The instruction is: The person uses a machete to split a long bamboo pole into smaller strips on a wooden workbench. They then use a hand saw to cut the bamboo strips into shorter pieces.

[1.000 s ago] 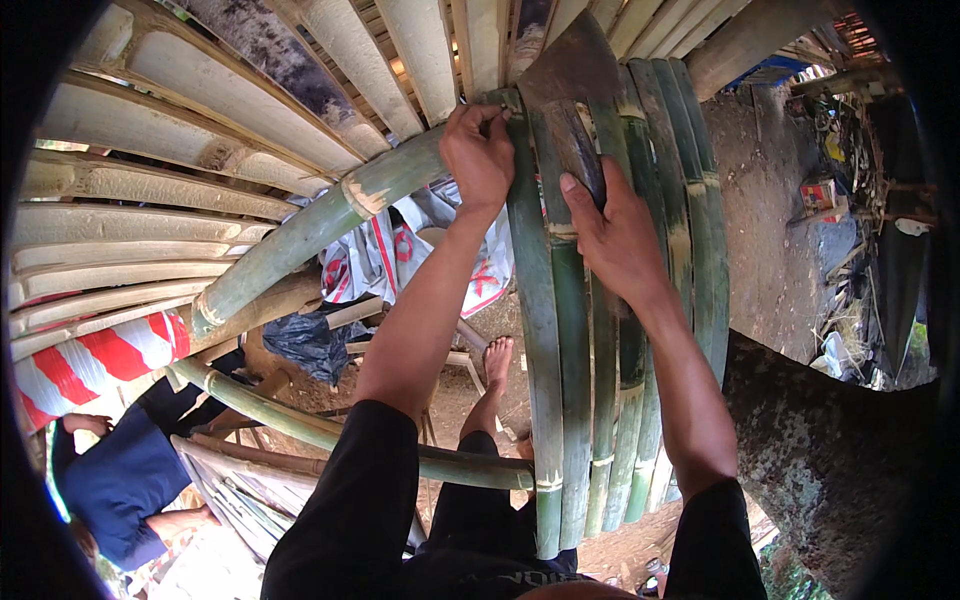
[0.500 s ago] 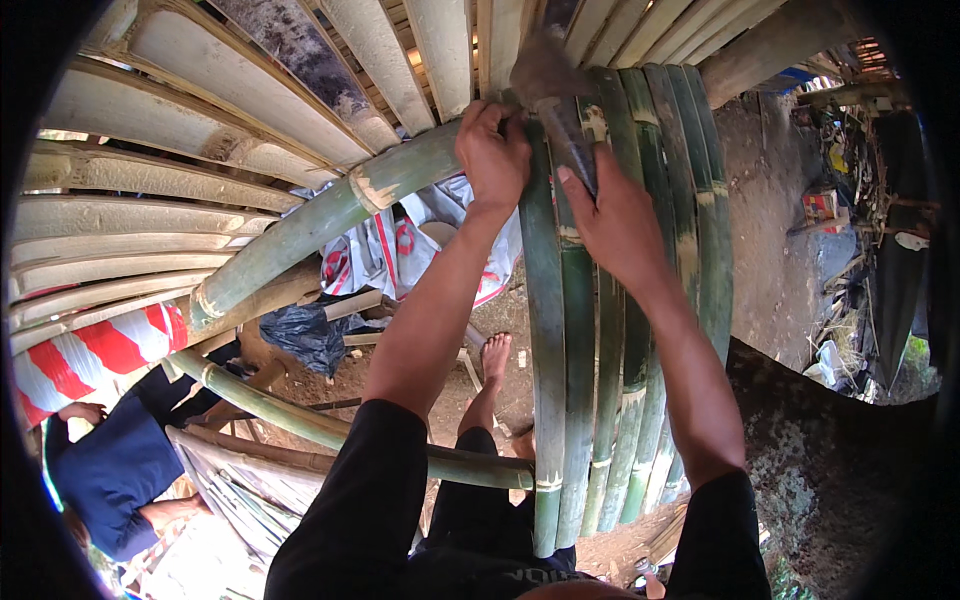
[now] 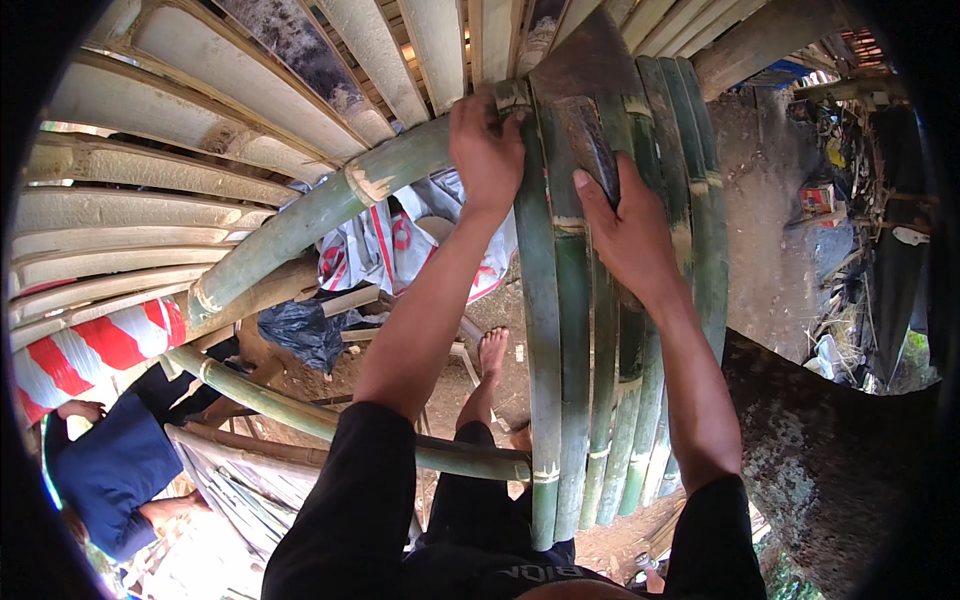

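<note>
My left hand [image 3: 487,155] is closed at the far end of the leftmost green bamboo strip [image 3: 541,300], where it meets a thick bamboo crosspole [image 3: 405,165]. Its curled fingers hide whatever is in their grip. In my right hand [image 3: 632,225] is the dark handle of a broad-bladed hand tool [image 3: 588,62]; its wide, dark blade lies over the far ends of the strips. Several green strips run side by side from there toward me, beneath my right forearm.
Pale split-bamboo slats [image 3: 190,115] fan out beyond the crosspole. A lower bamboo rail [image 3: 270,412] crosses at left, near a person in dark clothes [image 3: 110,470]. White-and-red sheeting [image 3: 400,235] and a black plastic bag [image 3: 303,335] lie below. A dark, rough surface [image 3: 825,460] rises at right.
The tool was blurred and farther left; now its blade shows flat over the strip ends, and my right hand has shifted slightly right and toward me. My left hand has barely moved.
</note>
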Motion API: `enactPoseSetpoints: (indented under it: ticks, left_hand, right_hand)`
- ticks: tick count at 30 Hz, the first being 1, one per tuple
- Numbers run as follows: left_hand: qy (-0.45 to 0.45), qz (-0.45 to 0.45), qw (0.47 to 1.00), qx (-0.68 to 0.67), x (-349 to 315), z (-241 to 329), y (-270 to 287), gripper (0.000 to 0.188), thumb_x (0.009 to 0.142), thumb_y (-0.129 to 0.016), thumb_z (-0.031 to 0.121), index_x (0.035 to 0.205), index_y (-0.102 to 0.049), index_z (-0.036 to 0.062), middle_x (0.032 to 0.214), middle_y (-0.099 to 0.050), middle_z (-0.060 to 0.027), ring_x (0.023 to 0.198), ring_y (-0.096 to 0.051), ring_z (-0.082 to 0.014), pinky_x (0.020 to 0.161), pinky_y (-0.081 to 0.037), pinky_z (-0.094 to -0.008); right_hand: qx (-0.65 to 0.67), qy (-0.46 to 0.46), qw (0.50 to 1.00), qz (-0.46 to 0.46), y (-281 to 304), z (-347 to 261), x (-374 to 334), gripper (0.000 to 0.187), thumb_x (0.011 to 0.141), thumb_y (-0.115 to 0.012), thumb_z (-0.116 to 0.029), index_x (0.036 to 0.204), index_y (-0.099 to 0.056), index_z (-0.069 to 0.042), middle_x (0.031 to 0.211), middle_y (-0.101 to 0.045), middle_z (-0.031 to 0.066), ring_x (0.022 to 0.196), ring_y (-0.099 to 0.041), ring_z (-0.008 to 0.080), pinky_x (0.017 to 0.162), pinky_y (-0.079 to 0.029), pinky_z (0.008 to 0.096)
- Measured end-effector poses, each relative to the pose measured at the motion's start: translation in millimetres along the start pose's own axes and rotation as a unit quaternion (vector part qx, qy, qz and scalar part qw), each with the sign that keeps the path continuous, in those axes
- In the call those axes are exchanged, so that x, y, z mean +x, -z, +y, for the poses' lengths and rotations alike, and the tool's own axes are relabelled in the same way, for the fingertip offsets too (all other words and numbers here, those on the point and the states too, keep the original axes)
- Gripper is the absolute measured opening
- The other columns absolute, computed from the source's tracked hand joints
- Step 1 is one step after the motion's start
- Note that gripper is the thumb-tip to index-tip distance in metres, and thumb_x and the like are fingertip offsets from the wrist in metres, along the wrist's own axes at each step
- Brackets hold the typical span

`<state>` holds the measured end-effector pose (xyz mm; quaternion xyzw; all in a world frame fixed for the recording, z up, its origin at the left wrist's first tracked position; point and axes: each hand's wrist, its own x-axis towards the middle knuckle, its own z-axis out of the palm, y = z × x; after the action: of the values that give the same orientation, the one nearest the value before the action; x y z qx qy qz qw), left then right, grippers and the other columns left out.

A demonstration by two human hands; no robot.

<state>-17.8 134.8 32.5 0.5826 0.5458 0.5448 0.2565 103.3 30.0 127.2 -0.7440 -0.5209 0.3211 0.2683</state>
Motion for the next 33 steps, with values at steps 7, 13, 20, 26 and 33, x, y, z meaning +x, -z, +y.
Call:
enactPoseSetpoints:
  ticks: [7,13,20,26,33]
  left_hand:
    - [0.439,-0.166,0.837,-0.282,-45,9,20,0.019,0.091,-0.066,0.013,0.095,-0.064,-0.0050,0.082,-0.067,-0.0098,0.066,-0.061,-0.0157,0.059,-0.048,-0.0324]
    - [0.471,-0.141,0.788,-0.372,-43,5,20,0.017,0.092,-0.065,0.015,0.093,-0.066,-0.0022,0.078,-0.065,-0.0054,0.062,-0.056,-0.0108,0.055,-0.045,-0.0284]
    - [0.456,-0.149,0.814,-0.327,-41,2,19,0.018,0.092,-0.065,0.016,0.089,-0.066,-0.0024,0.075,-0.065,-0.0052,0.062,-0.055,-0.0105,0.054,-0.043,-0.0280]
    - [0.466,-0.141,0.805,-0.339,-48,0,15,0.018,0.092,-0.066,0.016,0.088,-0.067,-0.0015,0.073,-0.063,-0.0036,0.062,-0.054,-0.0099,0.055,-0.043,-0.0285]
    - [0.450,-0.151,0.822,-0.313,-50,-11,17,0.018,0.091,-0.066,0.019,0.091,-0.064,0.0014,0.078,-0.064,-0.0034,0.064,-0.058,-0.0124,0.058,-0.049,-0.0289]
  right_hand:
    - [0.030,-0.036,0.999,-0.012,3,12,-4,0.037,0.097,-0.056,-0.035,0.107,-0.050,-0.001,0.081,-0.064,0.0244,0.081,-0.063,0.0466,0.065,-0.048,0.0481]
    - [0.039,0.062,0.996,0.045,-11,1,8,0.037,0.097,-0.056,-0.037,0.104,-0.050,-0.001,0.077,-0.064,0.0238,0.078,-0.064,0.0453,0.063,-0.048,0.0474]
    - [-0.055,0.067,0.996,0.028,-25,8,29,0.036,0.097,-0.056,-0.034,0.103,-0.048,0.000,0.065,-0.063,0.0205,0.068,-0.065,0.0431,0.060,-0.050,0.0483]
    - [-0.023,0.066,0.997,0.043,-21,-3,18,0.038,0.096,-0.056,-0.036,0.102,-0.048,0.001,0.070,-0.063,0.0242,0.073,-0.065,0.0437,0.062,-0.050,0.0490]
    - [0.008,0.057,0.997,0.051,-17,-13,18,0.039,0.095,-0.057,-0.035,0.103,-0.049,0.002,0.074,-0.063,0.0270,0.076,-0.064,0.0464,0.064,-0.049,0.0510]
